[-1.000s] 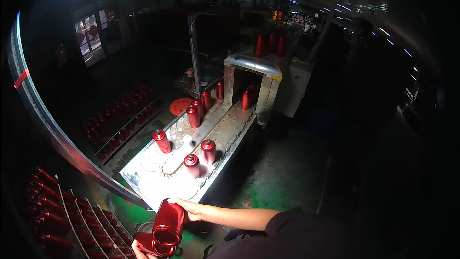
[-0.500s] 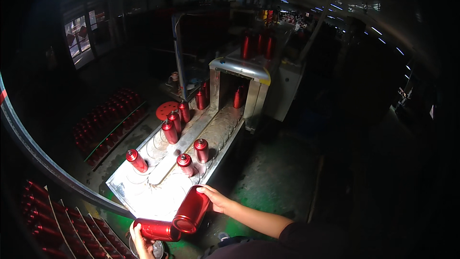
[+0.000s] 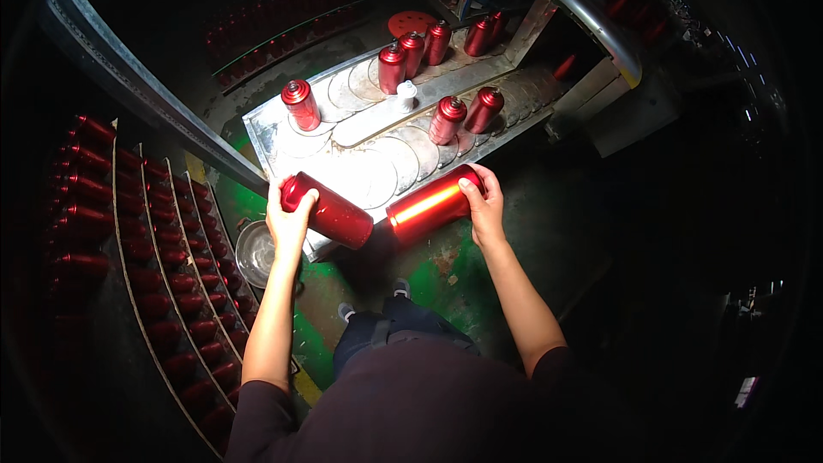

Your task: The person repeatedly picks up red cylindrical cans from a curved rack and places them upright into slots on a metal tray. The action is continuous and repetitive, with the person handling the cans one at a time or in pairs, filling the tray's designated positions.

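My left hand [image 3: 290,216] is closed around a shiny red metal bottle [image 3: 341,219], tilted with one end toward the middle. Another red bottle [image 3: 427,207] is gripped in my right hand [image 3: 487,208], by its right end; a bright streak of light runs along its side. The two bottles point at each other with a small gap between them. Both are just over the near edge of a metal conveyor [image 3: 377,173] with round plates. Several similar bottles stand upright on it, including one at its left end [image 3: 300,105] and a pair [image 3: 463,116] on the near lane.
A divider [image 3: 369,124] with a small white object [image 3: 406,96] splits the conveyor lanes. At right, a metal-framed tunnel [image 3: 596,26] spans them. Racks of red bottles [image 3: 176,283] fill the left, beside a round metal basin [image 3: 255,255]. A curved metal beam [image 3: 141,64] crosses the upper left.
The view has tilted down and turned, so the conveyor appears higher and further right. My hands have drawn the bottles apart from their earlier overlap. Both bottles are still held.
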Demonstrator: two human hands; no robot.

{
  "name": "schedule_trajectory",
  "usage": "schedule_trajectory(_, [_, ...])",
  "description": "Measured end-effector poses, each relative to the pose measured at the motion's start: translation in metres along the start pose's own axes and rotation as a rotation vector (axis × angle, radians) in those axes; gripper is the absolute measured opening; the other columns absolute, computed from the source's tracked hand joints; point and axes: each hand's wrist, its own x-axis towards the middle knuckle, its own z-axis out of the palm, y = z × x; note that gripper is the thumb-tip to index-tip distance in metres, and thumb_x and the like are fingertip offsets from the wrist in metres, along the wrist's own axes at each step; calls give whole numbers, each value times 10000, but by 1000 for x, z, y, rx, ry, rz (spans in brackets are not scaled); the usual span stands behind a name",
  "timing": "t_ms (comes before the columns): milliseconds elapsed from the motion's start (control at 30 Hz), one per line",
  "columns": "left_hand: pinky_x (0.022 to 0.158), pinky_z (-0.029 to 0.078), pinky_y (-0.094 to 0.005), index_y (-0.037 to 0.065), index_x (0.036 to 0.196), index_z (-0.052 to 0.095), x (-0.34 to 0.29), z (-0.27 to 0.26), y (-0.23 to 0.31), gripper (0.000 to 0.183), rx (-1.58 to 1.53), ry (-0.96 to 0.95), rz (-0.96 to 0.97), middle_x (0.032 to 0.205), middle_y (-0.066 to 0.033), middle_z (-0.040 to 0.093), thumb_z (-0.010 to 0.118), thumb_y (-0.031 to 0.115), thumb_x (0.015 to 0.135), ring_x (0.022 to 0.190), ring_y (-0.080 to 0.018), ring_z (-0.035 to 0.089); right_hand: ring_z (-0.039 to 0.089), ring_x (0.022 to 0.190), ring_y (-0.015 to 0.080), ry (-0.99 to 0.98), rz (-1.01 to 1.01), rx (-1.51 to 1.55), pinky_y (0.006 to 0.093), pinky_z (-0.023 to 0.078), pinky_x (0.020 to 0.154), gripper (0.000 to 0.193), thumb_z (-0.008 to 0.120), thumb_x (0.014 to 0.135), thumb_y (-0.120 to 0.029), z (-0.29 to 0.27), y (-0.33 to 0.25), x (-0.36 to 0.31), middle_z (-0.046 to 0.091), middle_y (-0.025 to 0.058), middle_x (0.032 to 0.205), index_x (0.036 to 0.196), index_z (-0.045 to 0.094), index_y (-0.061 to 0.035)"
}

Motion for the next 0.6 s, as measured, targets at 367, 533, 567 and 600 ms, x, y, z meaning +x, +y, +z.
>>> schedule_trajectory(367, [1013,479,-507,178,1279,634,25,102,-9,608,278,-173,286,1343,-281,456,851,242,714,1236,-477,502,574,1126,404,14,-585,-891,456,484,996,539,857,726,-240,41,46,112,587,194,1220,1220,662,-146])
schedule_trajectory(533, [1039,474,-531,193,1291,617,53,165,-33,652,321,-271,389,1440,-324,368,871,211,691,1245,-531,495,449,1267,472,-83,-493,-1020,525,410,1090,613,839,734,-335,50,84,158,408,244,1435,1306,633,-250])
schedule_trajectory(567, [1060,452,-537,204,1293,614,53,171,-40,655,368,-268,384,1459,-328,342,870,209,690,1281,-537,458,438,1255,484,-99,-498,-1005,526,410,1088,602,833,744,-328,52,94,159,392,239,1448,1306,630,-261])
schedule_trajectory(600, [1070,440,-538,207,1295,611,59,180,-47,658,368,-262,437,1462,-327,338,868,199,690,1287,-536,449,438,1249,481,-79,-547,-997,524,414,1084,593,829,752,-320,53,104,167,391,235,1450,1308,629,-263])
